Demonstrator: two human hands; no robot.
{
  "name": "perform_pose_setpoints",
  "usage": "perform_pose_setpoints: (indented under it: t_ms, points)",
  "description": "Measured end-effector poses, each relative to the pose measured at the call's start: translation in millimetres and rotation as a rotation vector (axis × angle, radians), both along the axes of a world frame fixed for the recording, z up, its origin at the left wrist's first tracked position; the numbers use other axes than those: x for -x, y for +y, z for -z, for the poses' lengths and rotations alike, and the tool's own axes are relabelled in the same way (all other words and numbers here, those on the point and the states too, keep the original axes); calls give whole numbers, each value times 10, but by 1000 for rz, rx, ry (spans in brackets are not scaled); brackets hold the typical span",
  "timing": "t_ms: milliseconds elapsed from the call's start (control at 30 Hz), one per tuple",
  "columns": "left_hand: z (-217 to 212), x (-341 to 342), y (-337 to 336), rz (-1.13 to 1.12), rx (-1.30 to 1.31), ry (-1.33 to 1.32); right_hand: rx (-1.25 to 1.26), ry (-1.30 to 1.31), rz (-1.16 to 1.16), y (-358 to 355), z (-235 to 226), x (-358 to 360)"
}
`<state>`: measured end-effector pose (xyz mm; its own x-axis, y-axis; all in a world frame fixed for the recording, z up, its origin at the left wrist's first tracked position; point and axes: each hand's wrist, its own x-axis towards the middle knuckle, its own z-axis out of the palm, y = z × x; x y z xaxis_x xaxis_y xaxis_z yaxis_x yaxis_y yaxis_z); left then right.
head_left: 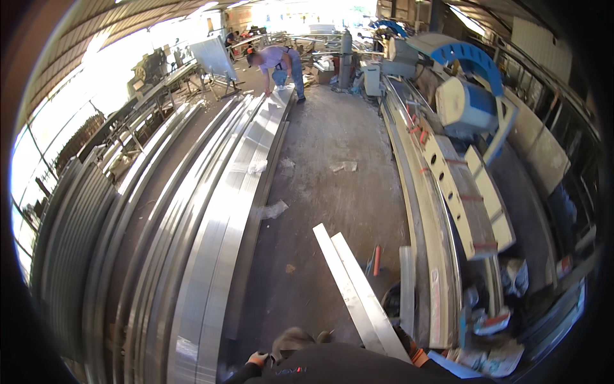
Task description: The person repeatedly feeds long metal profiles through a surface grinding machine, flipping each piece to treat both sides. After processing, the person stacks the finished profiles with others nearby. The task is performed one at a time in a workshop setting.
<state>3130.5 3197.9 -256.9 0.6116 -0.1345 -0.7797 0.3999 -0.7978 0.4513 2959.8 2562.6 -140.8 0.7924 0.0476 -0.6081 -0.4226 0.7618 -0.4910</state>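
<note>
Left hand, gloved w/ orange at the cuff, sits at the bottom edge of the view, right at the near end of the long aluminium profile stack; fingers look curled onto the end of a profile, but too small and half cut off to tell how tight or whether it really has hold. Right hand shows only as an orange glove patch by the near end of two flat aluminium bars that lie side by side on the concrete floor, angled toward upper left; fingers hidden behind the bar and the dark sleeve, can't tell open or closed. Profile stack runs along the floor's left side from the near edge far back, curving w/ the lens. Further left, a rack of more long grey profiles. At the far end of the stack a second person bends over it, hands down on the metal. Scraps of clear plastic wrap lie on the floor just beside the stack. Right side: a long beige bench w/ a blue-and-white saw machine at its far part, and a beige perforated beam lying along it. Red-handled tool on the floor betw. the flat bars and the bench.
</note>
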Motion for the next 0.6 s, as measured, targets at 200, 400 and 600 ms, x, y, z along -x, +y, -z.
perform_pose_setpoints:
  t_ms: [200,400,600]
  points:
    - [571,-2069,-1209,97,-82,11,72,25,-15,-1429,163,-3025]
    - [885,-6008,-3048,508,9,-655,143,78,91,-3032,201,-6122]
    - [336,-11536,-6036,111,-26,-433,130,55,229,-4701,-157,-8637]
